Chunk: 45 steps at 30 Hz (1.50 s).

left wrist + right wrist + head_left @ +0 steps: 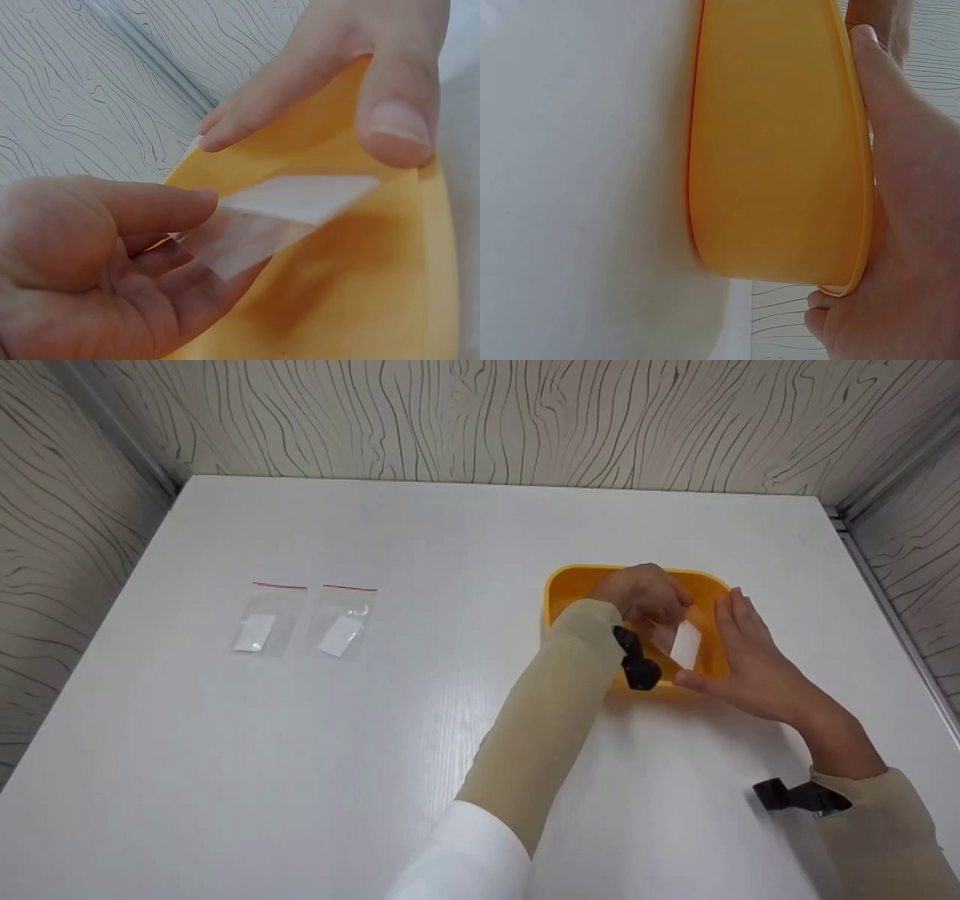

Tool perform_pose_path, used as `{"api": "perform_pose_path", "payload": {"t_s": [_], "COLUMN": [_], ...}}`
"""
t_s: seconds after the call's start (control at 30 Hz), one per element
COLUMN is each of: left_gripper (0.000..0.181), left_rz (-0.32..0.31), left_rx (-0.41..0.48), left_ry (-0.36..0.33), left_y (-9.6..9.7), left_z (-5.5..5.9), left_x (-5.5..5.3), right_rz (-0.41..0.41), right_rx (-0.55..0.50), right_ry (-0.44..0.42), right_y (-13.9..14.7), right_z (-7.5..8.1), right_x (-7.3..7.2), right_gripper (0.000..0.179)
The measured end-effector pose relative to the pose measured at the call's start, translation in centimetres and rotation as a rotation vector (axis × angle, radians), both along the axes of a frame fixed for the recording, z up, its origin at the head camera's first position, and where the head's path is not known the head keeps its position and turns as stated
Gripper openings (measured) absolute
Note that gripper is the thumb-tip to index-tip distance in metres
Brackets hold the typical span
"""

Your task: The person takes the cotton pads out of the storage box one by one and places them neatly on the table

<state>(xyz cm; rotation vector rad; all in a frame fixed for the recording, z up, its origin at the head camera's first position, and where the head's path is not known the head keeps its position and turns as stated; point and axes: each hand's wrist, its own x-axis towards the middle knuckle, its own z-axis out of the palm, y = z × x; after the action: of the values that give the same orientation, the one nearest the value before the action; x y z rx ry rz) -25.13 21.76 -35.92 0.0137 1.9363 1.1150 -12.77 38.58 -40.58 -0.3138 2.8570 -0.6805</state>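
Note:
Over the yellow bin at the right of the table, my left hand pinches a small clear plastic bag between thumb and fingers. Inside the bag is a flat white piece, pointing toward the bin's right end. My right hand has its fingers straight and spread across the bin's right end. In the right wrist view its thumb lies along the rim, with the bin's outer wall below.
Two clear zip bags with red seals, a left one and a right one, lie flat on the left of the white table. Each holds a white piece. Wood-patterned panels stand behind the table and at both sides.

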Motion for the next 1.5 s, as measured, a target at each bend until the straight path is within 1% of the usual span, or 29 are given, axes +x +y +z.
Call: {"api": "perform_pose_path", "payload": {"t_s": [0.13,0.33,0.4,0.53,0.7,0.73,0.97,1.07,1.27,1.5], "left_gripper": [0.024,0.027,0.027,0.028,0.029,0.028,0.025,0.024,0.021,0.021], "left_rz": [-0.028,-0.041,-0.047,-0.040,-0.048,-0.053,-0.043,-0.053,-0.079,-0.060], "left_rx": [-0.013,0.036,0.045,0.055,0.046,0.048,0.056,0.054,0.094,0.122], "left_ry": [0.054,0.088,0.088,0.070,0.070,0.072,0.064,0.062,0.058,0.052], "left_y": [0.00,-0.04,-0.06,-0.07,-0.16,-0.22,-0.51,-0.59,-0.78,-0.82], "left_z": [-0.21,-0.81,-0.84,-0.58,-0.48,-0.48,-0.18,-0.08,-0.06,0.04], "left_x": [-0.05,-0.08,-0.12,-0.15,-0.15,-0.15,-0.23,-0.28,-0.31,-0.29], "right_rz": [0.004,-0.001,-0.005,-0.006,-0.007,-0.006,0.002,0.006,0.008,-0.004], "right_rx": [0.003,-0.007,-0.007,0.000,-0.006,-0.009,-0.025,-0.032,-0.030,-0.029], "right_ry": [0.002,-0.010,-0.017,-0.018,-0.021,-0.019,-0.003,0.000,-0.007,-0.019], "right_y": [0.00,0.04,0.07,0.11,0.10,0.10,0.15,0.18,0.26,0.31], "right_z": [-0.04,-0.09,-0.09,-0.10,-0.09,-0.09,-0.17,-0.18,-0.14,-0.05], "right_x": [-0.03,-0.22,-0.30,-0.35,-0.29,-0.27,-0.14,-0.13,-0.14,-0.12], "right_gripper": [0.123,0.123,0.123,0.123,0.123,0.123,0.123,0.123,0.122,0.122]}}
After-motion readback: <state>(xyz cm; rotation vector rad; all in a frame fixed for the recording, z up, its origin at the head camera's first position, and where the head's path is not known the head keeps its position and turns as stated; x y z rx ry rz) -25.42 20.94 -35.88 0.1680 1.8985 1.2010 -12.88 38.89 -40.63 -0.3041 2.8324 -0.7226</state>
